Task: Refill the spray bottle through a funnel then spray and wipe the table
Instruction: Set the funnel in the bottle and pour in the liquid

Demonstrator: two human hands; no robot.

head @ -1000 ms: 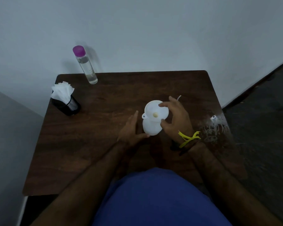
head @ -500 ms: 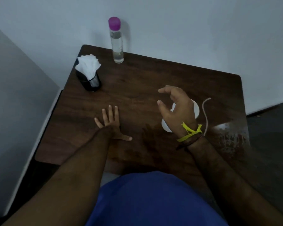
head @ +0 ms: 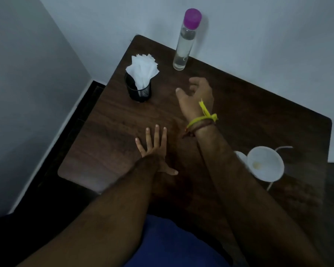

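A white funnel (head: pixel 265 163) sits in the mouth of a white bottle (head: pixel 241 157) at the right of the dark wooden table (head: pixel 108 116); my right forearm hides most of the bottle. A thin white tube (head: pixel 283 148) lies behind it. A clear bottle with a purple cap (head: pixel 183 45) stands at the far edge by the wall. My right hand (head: pixel 196 93) hovers just short of it, fingers loosely spread, holding nothing. My left hand (head: pixel 155 149) rests flat on the table with straight fingers.
A black mesh cup with white paper napkins (head: pixel 141 81) stands at the far left of the table, left of the clear bottle. White walls close in behind and to the left. The table's right edge lies just past the funnel.
My right hand has let go of the funnel and moved left and forward toward the purple-capped bottle. My left hand stays flat on the table. The view has swung left.
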